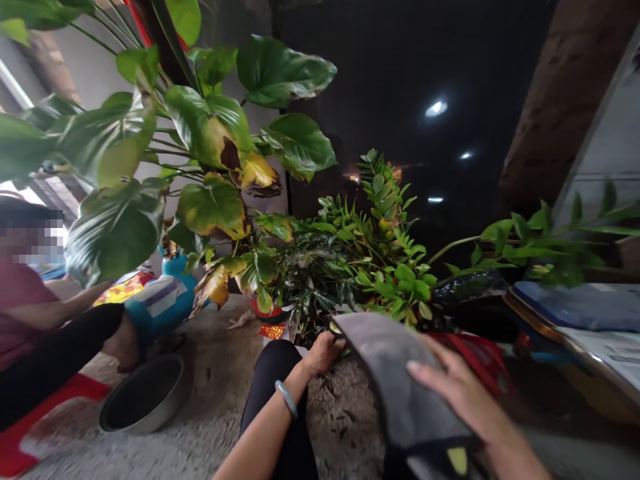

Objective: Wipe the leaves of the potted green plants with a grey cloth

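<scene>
A grey, suede-like fabric piece (395, 373) with dark edging and small yellow-green patches lies across the space above my right leg. At its far left corner, my left hand (323, 353), a pale bangle on the wrist, has its fingers curled closed around the edge. My right hand (453, 383) grips the right side, its thumb on top and the other fingers partly hidden behind the cloth. What exactly the piece is, I cannot make out. My left knee (277, 373), in black trousers, is beside my left forearm.
Leafy potted plants (350, 260) stand close ahead, with large leaves hanging at upper left. A metal basin (145, 393) sits on the floor at left, near a seated person (30, 313) and a red stool (55, 413). A table-like surface with papers (595, 340) is at right.
</scene>
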Demonstrator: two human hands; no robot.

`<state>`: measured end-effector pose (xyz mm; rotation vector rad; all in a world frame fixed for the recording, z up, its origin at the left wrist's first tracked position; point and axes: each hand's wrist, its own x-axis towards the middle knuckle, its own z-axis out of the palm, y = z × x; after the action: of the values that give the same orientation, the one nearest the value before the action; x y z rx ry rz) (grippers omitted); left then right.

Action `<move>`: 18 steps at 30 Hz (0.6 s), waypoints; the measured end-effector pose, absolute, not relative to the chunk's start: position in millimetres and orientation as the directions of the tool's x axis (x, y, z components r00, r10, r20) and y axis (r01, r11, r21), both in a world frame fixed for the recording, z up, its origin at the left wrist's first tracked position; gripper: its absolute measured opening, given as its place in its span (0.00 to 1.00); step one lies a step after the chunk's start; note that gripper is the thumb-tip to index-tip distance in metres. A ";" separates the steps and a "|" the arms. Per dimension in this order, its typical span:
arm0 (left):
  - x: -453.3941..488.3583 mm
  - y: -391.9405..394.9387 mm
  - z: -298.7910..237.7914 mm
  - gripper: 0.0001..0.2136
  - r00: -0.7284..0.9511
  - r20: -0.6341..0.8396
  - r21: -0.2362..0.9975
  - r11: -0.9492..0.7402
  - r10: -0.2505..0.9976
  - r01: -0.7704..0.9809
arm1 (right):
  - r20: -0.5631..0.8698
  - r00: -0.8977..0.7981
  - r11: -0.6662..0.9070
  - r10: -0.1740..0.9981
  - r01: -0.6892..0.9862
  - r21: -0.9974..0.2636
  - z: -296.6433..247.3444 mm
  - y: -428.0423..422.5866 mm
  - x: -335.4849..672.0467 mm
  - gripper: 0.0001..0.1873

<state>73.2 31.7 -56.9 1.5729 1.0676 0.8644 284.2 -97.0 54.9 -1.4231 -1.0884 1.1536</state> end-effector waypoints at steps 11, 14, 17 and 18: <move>72.9 31.6 -54.6 0.07 0.472 0.057 0.859 -0.285 0.879 0.426 | -0.196 0.186 -0.220 0.963 0.120 -0.968 37.4 -57.1 274.0 0.22; 71.7 31.5 -58.0 0.07 0.504 0.077 0.887 -0.290 0.860 0.360 | -0.258 0.136 -0.271 0.956 0.083 -0.959 40.3 -93.1 270.3 0.25; 71.9 32.1 -59.5 0.08 0.504 0.093 0.887 -0.302 0.858 0.350 | -0.197 0.304 -0.192 0.932 -0.047 -0.980 68.2 -92.6 294.5 0.28; 72.2 32.5 -59.5 0.09 0.494 0.100 0.879 -0.309 0.864 0.364 | -0.152 0.372 -0.136 0.916 -0.068 -0.988 77.3 -83.0 303.3 0.29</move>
<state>72.2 32.5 -59.5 1.8855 1.0193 0.7383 303.3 -83.0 77.3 -1.4429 -0.8169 1.0383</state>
